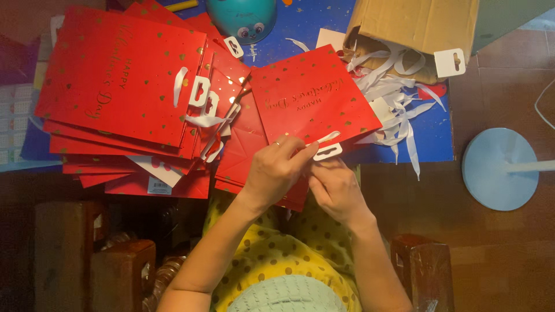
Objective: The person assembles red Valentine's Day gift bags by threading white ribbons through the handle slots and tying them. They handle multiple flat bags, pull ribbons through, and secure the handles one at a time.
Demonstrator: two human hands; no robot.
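A flat red gift bag (312, 95) with gold hearts lies in the middle, its near edge under my hands. My left hand (277, 169) pinches that edge where a white ribbon handle (328, 137) comes out. My right hand (334, 188) sits just below and holds a white card hang tag (328, 152) against the same edge. Both hands touch each other at the fingertips.
A fanned stack of similar red bags (118, 81) with white ribbons lies at left. A tipped cardboard box (416, 26) spills white ribbons (393, 98) at upper right. A teal round toy (241, 20) is at top, a pale blue round base (500, 169) at right, wooden furniture (422, 266) below.
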